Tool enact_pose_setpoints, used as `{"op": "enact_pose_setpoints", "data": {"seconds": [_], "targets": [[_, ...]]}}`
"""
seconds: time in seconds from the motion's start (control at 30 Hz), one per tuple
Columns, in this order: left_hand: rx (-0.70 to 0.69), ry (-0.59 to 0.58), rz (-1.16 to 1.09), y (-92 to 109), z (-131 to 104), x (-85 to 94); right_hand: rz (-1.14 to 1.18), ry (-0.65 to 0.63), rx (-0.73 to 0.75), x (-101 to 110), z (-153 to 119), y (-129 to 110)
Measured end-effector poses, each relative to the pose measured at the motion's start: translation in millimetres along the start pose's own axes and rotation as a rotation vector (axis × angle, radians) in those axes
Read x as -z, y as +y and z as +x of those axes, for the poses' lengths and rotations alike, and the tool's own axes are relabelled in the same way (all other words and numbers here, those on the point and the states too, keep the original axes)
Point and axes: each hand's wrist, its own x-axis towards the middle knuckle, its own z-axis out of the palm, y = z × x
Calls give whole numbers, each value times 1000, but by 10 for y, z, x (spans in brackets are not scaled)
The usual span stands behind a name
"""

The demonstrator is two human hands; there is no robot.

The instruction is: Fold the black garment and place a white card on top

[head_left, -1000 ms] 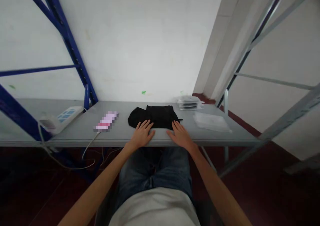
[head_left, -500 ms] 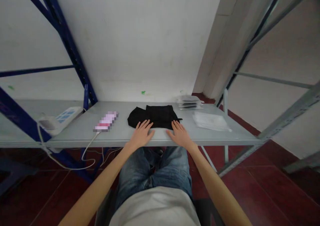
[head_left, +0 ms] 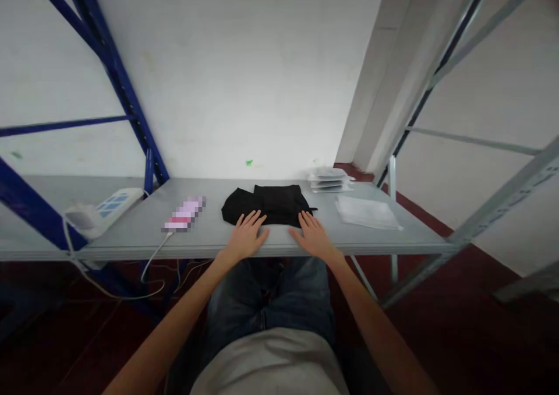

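A folded piece of black cloth (head_left: 279,201) lies flat on the grey shelf top (head_left: 209,236) in front of me; its exact kind I cannot make out. A thin dark strap or tab sticks out at its right end. My left hand (head_left: 246,235) rests palm down, fingers spread, with the fingertips on the cloth's near edge left of its middle. Near the cloth's lower right corner, my right hand (head_left: 313,233) lies the same way, fingertips touching the fabric. Neither hand grips anything.
Right of the cloth lie flat clear plastic bags (head_left: 367,212) and a stack of white packets (head_left: 329,179). To the left are a phone (head_left: 185,213) with a white cable (head_left: 155,257) and a power strip (head_left: 111,208). A blue rack post (head_left: 131,98) rises at left.
Both hands and the black cloth stay in place. The view shifts very slightly, and the floor and my legs look darker.
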Motion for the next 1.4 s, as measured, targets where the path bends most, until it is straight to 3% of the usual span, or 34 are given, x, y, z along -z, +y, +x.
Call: {"op": "enact_pose_setpoints", "data": {"seconds": [1.4], "targets": [[-6,20,-1,1,4,-18,13,5,-3,-13,10,13]]}}
